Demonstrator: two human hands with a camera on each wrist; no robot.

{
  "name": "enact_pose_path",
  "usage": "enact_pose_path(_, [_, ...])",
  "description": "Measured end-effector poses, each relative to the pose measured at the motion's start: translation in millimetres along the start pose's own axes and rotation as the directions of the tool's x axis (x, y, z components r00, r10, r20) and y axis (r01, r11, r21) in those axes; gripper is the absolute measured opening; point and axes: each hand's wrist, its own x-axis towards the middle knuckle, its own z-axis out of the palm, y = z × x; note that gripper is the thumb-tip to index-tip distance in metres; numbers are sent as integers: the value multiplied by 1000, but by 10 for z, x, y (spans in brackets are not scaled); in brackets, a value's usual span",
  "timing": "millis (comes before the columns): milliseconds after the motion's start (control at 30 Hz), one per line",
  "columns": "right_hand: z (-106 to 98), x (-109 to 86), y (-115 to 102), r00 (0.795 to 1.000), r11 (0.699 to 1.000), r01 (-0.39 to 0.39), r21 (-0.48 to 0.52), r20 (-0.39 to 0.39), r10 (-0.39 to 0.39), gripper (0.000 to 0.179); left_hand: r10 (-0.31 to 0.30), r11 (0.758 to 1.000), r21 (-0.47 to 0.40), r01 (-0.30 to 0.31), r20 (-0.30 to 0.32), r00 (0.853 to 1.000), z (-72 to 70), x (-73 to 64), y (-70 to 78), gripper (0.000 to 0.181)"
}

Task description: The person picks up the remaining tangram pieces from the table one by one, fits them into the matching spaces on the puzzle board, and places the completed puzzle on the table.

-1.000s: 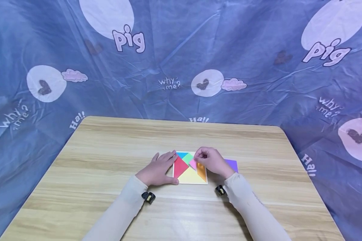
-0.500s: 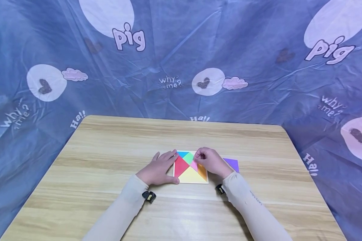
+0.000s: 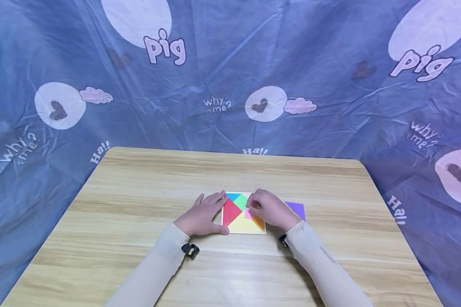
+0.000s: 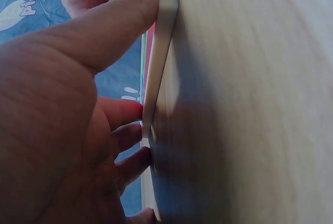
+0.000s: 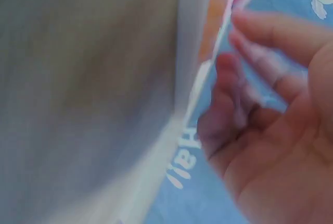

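Note:
A pale tangram tray lies on the table, holding a red triangle, a yellow triangle, a green square, a blue piece and an orange parallelogram. My left hand spreads along the tray's left side, its thumb on the near corner and fingers at the far corner. Over the tray's right part, my right hand pinches a small pink tangram piece, mostly hidden by the fingers and turned askew. A purple piece lies off the tray, partly behind the right wrist.
The wood-grain table extends around the tray on all sides. Behind it hangs a blue printed cloth. Each wrist wears a small black device, such as the left one.
The pink piece lay flat between the green and orange pieces half a second ago; now it is turned. My right fingers shifted slightly nearer. The left hand stayed in place.

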Motion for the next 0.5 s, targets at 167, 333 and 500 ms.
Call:
enact_pose_path(167, [-66,-98,13,976,962,217,-163,42,-213,11,-6,1000,0,6,5,1000,-3,1,0,106])
enact_pose_path(333, [-83,-137,19,970,948,244,-202,58,-237,18,-7,1000,2,7,5,1000,-5,3,-7,106])
enact_pose_path(500, [-63,-162,21,980,958,197,-210,49,-191,23,-5,1000,15,4,8,1000,-3,5,-4,107])
